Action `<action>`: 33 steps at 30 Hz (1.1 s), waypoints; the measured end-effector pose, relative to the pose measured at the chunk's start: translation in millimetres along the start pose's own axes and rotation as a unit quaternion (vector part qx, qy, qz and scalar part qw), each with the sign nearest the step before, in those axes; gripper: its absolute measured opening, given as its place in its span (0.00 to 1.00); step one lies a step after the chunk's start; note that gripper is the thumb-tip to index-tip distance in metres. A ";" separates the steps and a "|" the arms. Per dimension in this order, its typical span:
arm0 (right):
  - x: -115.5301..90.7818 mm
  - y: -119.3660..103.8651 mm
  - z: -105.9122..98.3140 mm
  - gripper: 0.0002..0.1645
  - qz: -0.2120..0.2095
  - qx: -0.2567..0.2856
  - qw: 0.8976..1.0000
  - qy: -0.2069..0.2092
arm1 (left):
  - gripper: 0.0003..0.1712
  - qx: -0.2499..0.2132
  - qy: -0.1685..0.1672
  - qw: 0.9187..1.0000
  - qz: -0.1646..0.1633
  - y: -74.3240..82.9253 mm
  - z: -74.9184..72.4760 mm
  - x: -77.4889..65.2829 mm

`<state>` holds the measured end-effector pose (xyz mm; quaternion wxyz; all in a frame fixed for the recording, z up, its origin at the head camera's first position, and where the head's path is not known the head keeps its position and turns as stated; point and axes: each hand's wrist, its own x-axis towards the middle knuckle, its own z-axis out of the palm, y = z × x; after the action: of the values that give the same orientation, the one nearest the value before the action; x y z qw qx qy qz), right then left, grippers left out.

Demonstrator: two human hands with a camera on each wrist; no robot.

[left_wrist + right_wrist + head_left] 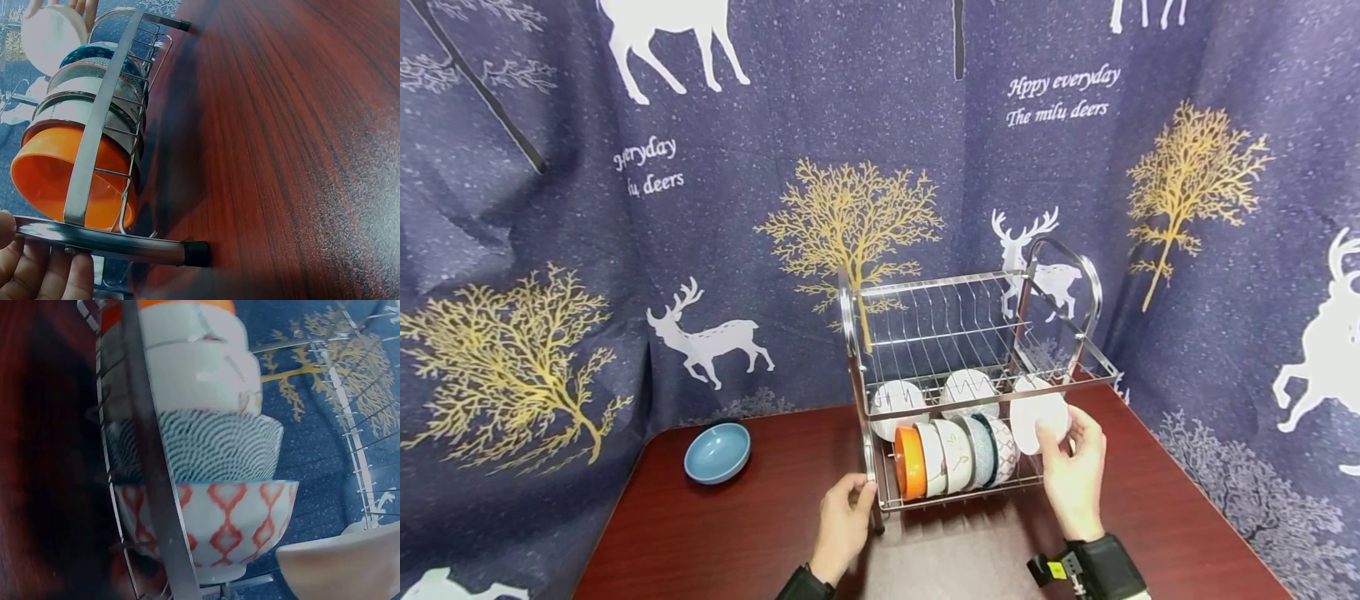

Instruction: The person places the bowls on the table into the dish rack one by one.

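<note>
A two-tier metal dish rack (850, 315) stands on the table. My left hand (842, 521) grips the rack's left side tube (125, 245) low down, thumb and fingers around it. At the rack's right end, my right hand (1078, 477) pinches a white bowl (1032, 421) by its edge, tilted up beside the row in the lower tier. That row stands on edge: an orange bowl (910, 463), two whitish bowls (955, 457), a grey-blue wavy-patterned bowl (212, 447) and a red-patterned bowl (228, 519).
Round white dishes (898, 407) stand at the rack's back, behind the bowl row. A blue bowl (717, 452) sits apart at the table's (760, 517) back left. A patterned curtain (737, 208) hangs close behind the table.
</note>
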<state>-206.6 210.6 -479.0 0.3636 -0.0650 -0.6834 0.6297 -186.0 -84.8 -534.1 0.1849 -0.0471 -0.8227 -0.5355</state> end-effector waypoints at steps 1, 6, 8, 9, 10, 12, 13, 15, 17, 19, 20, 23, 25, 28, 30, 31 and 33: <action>-0.3 1.4 0.6 0.29 -0.009 -0.008 1.000 -0.002 | 0.00 -0.002 0.000 1.000 0.002 0.1 -0.1 -0.2; -0.2 14.0 1.3 0.34 -0.076 -0.089 0.993 0.000 | 0.01 -0.010 0.000 1.000 0.002 1.5 -0.8 -1.1; 0.0 17.8 1.2 0.35 -0.109 -0.129 0.986 0.001 | 0.03 -0.010 -0.002 1.000 0.001 1.5 -0.9 -1.2; 0.0 19.5 1.4 0.35 -0.122 -0.143 0.982 0.001 | 0.03 -0.009 -0.002 1.000 -0.001 1.1 -0.7 -1.0; 0.0 20.8 1.8 0.36 -0.132 -0.151 0.980 -0.001 | 0.04 -0.008 -0.002 1.000 0.000 1.0 -0.8 -1.0; -0.1 22.9 2.6 0.36 -0.142 -0.158 0.977 -0.006 | 0.03 -0.005 -0.002 1.000 0.000 0.7 -0.8 -0.9; 0.0 24.0 3.1 0.36 -0.144 -0.163 0.976 -0.009 | 0.03 -0.005 -0.002 1.000 0.001 0.6 -0.9 -1.0; 0.2 26.4 4.0 0.35 -0.146 -0.170 0.974 -0.015 | 0.03 -0.005 -0.002 1.000 0.001 0.4 -0.9 -1.1; -0.1 28.8 4.7 0.34 -0.144 -0.179 0.973 -0.024 | 0.03 -0.005 -0.001 1.000 0.001 0.2 -0.9 -1.4; -0.7 31.0 5.4 0.34 -0.136 -0.194 0.971 -0.036 | 0.03 -0.006 0.000 1.000 -0.001 -0.2 -0.6 -1.4; -1.3 31.7 5.6 0.34 -0.131 -0.202 0.970 -0.043 | 0.03 -0.006 0.001 1.000 -0.002 -0.2 -0.6 -1.4; -2.9 33.7 6.4 0.35 -0.114 -0.222 0.966 -0.064 | 0.03 -0.005 0.003 1.000 -0.004 -0.5 -0.6 -1.4; -3.9 35.2 7.0 0.34 -0.105 -0.232 0.964 -0.075 | 0.03 -0.005 0.002 1.000 -0.005 -0.5 -0.6 -1.3; -4.9 37.5 7.6 0.34 -0.090 -0.243 0.962 -0.087 | 0.03 -0.005 0.000 1.000 -0.004 -0.8 -0.8 -1.5; -5.4 38.9 8.0 0.33 -0.080 -0.250 0.961 -0.092 | 0.03 -0.001 0.001 1.000 0.002 -1.2 -0.7 -1.5; -5.5 39.7 8.2 0.33 -0.074 -0.253 0.960 -0.095 | 0.03 0.001 0.003 1.000 0.006 -1.4 -0.6 -1.6; -5.8 41.2 8.5 0.33 -0.063 -0.260 0.958 -0.102 | 0.03 0.005 0.005 1.000 0.015 -1.7 -0.5 -2.0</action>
<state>-222.5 208.7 -518.3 0.3010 -0.0495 -0.8598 0.4095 -184.4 -85.7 -536.1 0.1970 -0.0562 -0.8239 -0.5284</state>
